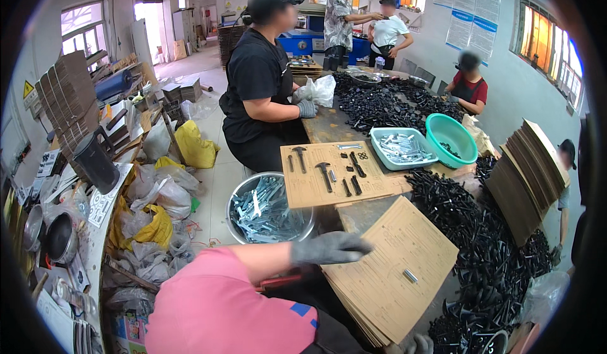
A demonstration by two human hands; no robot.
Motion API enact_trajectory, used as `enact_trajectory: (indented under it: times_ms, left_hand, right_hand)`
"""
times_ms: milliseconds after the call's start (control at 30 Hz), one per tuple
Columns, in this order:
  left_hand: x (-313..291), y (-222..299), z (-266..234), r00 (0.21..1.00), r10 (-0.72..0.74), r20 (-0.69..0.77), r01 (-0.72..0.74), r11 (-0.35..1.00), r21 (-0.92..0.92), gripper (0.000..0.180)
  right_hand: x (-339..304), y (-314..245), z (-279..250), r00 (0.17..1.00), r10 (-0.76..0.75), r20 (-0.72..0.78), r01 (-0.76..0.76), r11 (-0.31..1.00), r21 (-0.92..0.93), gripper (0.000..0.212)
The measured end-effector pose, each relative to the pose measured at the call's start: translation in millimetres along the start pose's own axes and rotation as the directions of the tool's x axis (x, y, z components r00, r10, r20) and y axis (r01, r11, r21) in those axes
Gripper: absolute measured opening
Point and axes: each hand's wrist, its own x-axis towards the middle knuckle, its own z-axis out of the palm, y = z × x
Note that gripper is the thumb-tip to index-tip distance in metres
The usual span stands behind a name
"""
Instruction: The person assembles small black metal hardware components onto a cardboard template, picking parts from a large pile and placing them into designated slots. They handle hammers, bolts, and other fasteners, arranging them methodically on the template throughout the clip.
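Observation:
My left hand (332,248), in a grey glove, reaches over the left edge of a stack of printed cardboard sheets (395,246), fingers stretched out and nothing seen in them. A short silver metal cylinder (411,276) lies on the top sheet, apart from the hand. My right hand (417,344), also grey-gloved, shows only partly at the lower edge, near the stack's front corner; its grip is hidden. Beyond lies another cardboard sheet (303,192) with black T-shaped parts (324,175), black bolts (356,185) and a small silver cylinder (333,175) set out on it.
A metal basin (306,227) of silver strips stands at left. A pale tray (377,144) of silver pieces and a green basin (452,126) sit beyond. Black parts (480,246) heap up at right, beside upright cardboard (525,177). A co-worker (259,88) in black holds a plastic bag.

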Motion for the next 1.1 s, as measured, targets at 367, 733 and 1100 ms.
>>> enact_trajectory:
  times_ms: [367,733,1100]
  left_hand:
    - [149,64,167,0.771,0.576,-0.271,-0.530,0.817,0.228,0.045]
    - [148,59,154,0.677,0.697,-0.237,-0.530,0.685,0.499,0.066]
    - [127,27,113,0.824,0.532,-0.196,-0.491,0.842,0.223,0.053]
  right_hand:
    - [92,-9,28,0.831,0.490,-0.265,-0.279,0.778,0.563,0.035]
    - [108,-21,51,0.845,0.408,-0.345,-0.209,0.847,0.489,0.010]
    - [167,-59,49,0.987,0.048,-0.151,0.005,0.943,0.334,0.011]
